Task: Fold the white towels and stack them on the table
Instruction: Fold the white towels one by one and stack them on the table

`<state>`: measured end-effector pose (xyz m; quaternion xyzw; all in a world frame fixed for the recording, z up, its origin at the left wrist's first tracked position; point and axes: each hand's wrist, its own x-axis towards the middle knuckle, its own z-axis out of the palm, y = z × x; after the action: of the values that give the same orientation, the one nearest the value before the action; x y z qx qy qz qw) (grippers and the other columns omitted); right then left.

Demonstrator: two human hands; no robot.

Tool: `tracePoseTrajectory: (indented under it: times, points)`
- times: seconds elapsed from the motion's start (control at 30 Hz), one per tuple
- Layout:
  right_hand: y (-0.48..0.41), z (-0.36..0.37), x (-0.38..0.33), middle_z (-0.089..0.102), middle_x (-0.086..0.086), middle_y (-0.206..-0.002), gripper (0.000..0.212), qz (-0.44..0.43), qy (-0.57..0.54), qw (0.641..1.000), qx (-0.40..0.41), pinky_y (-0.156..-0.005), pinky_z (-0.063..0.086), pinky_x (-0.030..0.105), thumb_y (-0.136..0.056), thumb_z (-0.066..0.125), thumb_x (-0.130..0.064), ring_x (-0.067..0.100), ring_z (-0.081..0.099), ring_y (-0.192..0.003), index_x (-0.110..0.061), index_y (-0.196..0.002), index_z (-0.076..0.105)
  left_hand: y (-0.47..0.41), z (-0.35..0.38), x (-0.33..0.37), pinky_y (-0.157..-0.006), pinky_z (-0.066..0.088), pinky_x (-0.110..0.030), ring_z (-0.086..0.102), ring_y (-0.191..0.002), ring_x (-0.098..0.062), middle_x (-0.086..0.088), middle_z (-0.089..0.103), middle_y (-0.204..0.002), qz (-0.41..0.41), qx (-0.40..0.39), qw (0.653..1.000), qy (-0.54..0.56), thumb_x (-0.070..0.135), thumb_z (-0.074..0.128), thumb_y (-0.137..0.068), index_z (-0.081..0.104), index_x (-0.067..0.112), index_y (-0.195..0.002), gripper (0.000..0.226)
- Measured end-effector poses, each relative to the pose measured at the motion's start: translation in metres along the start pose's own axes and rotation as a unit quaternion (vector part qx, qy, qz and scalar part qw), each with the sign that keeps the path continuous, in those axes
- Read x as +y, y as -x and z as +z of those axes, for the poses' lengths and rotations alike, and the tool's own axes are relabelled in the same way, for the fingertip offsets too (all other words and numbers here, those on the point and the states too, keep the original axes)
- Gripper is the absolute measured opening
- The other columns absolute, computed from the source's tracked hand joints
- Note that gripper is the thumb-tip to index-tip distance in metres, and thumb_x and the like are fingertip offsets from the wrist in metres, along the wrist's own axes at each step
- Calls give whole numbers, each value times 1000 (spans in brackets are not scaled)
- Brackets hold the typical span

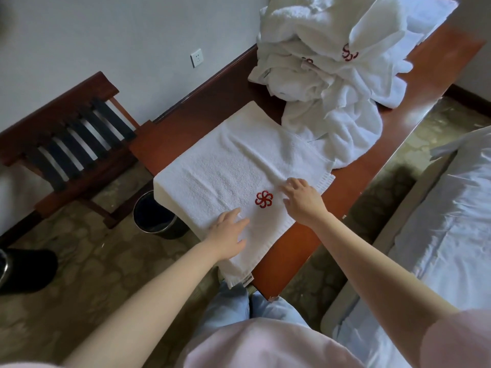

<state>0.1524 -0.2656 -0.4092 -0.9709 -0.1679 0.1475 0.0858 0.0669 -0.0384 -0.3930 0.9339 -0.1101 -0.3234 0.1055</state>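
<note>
Early going: one towel mid-fold.
Left hand (230,232) and right hand (303,200) rest on the spread towel (225,166), fingers relaxed, gripping nothing; rumpled pile (332,65) left to fold.

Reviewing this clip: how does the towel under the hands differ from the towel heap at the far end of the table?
The near towel lies flat and smoothed; the heap is crumpled. The near towel sits low; the heap stands tall, several towels tangled. The left hand and right hand rest on the near towel; none touches the heap. Both are white with red flower emblems, on the same table.
</note>
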Motion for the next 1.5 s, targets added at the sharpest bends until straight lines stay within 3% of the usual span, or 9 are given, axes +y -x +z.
tracePoseTrajectory:
  times: [0.1,0.3,0.53,0.67,0.8,0.9,1.13,1.37,1.5]
  points:
    - [3,0,9,41,5,-142,38,39,-6,999,-13,-92,44,40,-100,41,-26,27,40,-127,-24,-137,46,-5,3,-3,-113,26,-49,7,-144,-27,1,8,-159,-29,4,999,-46,40,42,-96,30,27,-147,55]
    - [8,-8,11,52,3,-123,33,-7,-25,999,-26,-88,47,39,-100,42,-27,23,49,-109,-20,-129,55,-15,-12,-13,-89,42,-37,42,-121,-26,-7,34,-144,-53,56,988,-131,41,39,-97,50,14,-130,44]
    - [-3,-4,-17,55,5,-113,27,4,-41,997,-68,-71,48,33,-98,43,-25,23,56,-93,-16,-120,55,-26,-25,-36,-80,42,-35,46,-112,-26,-9,44,-128,-128,97,982,-100,49,40,-95,54,9,-121,49]
    - [-19,-13,-18,57,5,-124,35,26,-65,997,-24,-70,48,33,-97,45,-23,24,57,-104,-18,-131,50,-34,-34,-56,-88,41,-36,38,-119,-27,-11,40,-134,-156,144,975,-64,42,41,-95,47,13,-127,43]
    - [-35,-17,-23,49,4,-135,45,23,-38,999,-16,-81,46,34,-96,48,-25,23,45,-123,-22,-140,44,-46,-46,-68,-105,33,-46,12,-141,-39,-20,7,-155,-219,137,966,14,47,39,-97,18,17,-149,63]
    - [-62,-24,-35,40,4,-146,50,31,-31,999,-21,-94,45,38,-95,49,-25,24,38,-133,-24,-144,39,-58,-60,-87,-111,26,-49,-2,-144,-43,-22,-9,-157,-250,113,959,72,50,37,-97,7,20,-152,68]
    - [-142,-35,-71,22,2,-158,60,31,-30,992,-122,-108,33,46,-96,48,-41,25,20,-144,-30,-151,26,-87,-86,-129,-115,5,-53,-25,-139,-44,-19,-27,-154,-210,-1,972,106,63,40,-91,-7,38,-150,79]
    - [-194,-41,-71,4,-9,-159,61,93,-34,982,-162,-107,31,55,-96,46,-46,23,1,-147,-42,-150,18,-125,-119,-163,-115,3,-55,-31,-137,-42,-13,-33,-153,-160,17,983,91,65,48,-87,-4,44,-148,84]
    - [-220,-48,-65,0,-8,-159,62,125,-50,978,-160,-107,33,56,-96,47,-47,26,-1,-147,-43,-150,16,-157,-147,-179,-115,1,-54,-30,-138,-43,-14,-32,-153,-137,19,989,42,66,48,-86,-6,43,-149,86]
